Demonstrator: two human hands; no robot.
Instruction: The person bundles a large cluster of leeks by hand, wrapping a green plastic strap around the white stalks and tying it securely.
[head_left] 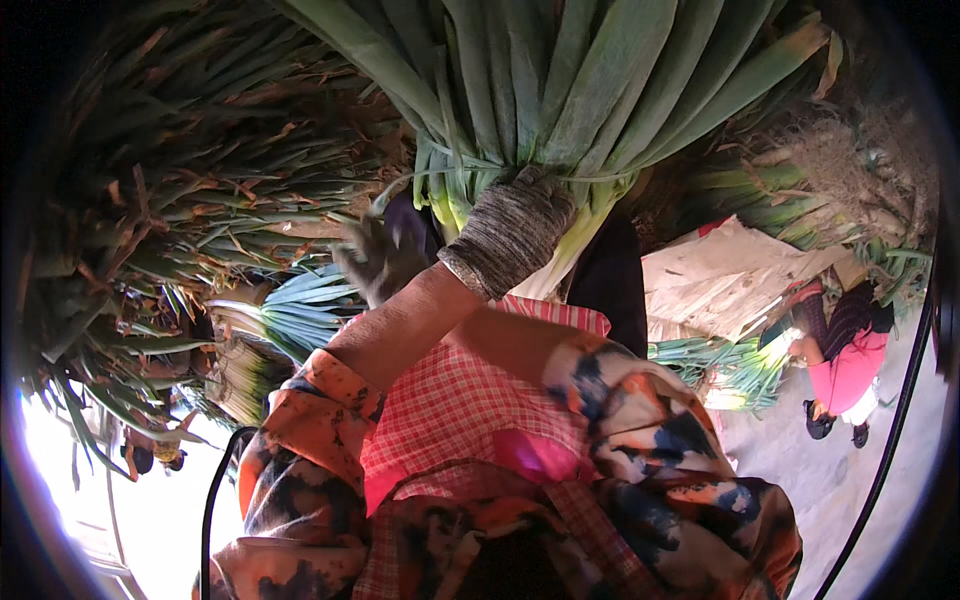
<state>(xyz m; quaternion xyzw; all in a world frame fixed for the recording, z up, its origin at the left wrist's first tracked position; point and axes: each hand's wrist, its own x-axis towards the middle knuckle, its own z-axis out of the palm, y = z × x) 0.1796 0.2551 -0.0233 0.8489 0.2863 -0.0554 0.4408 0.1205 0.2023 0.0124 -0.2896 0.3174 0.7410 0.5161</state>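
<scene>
A person in an orange, blue and white patterned top over a red checked garment grips a large bundle of leeks [560, 90], whose long green leaves fan across the far part of the scene while the pale stalks come down toward the body. The right hand [512, 228], in a grey knitted glove, presses against the bundle at the point where the green leaves turn to pale stalk, its fingers wrapped round the stalks in a firm clasp. The left hand [378, 258], in a darker glove and blurred, hovers just left of the bundle near its pale base; whether its fingers are clenched or released cannot be told. A thin green tie [455, 172] loops round the stalks just above the right hand. To the left, heaps of leeks [180, 190] with dry brown leaf tips lie piled, and a smaller bunch [300, 310] rests just beyond the left forearm. On the right, flattened cardboard [730, 275] lies on the ground, and near it another person in a pink top [850, 365] bends over more cut leeks [730, 370].
</scene>
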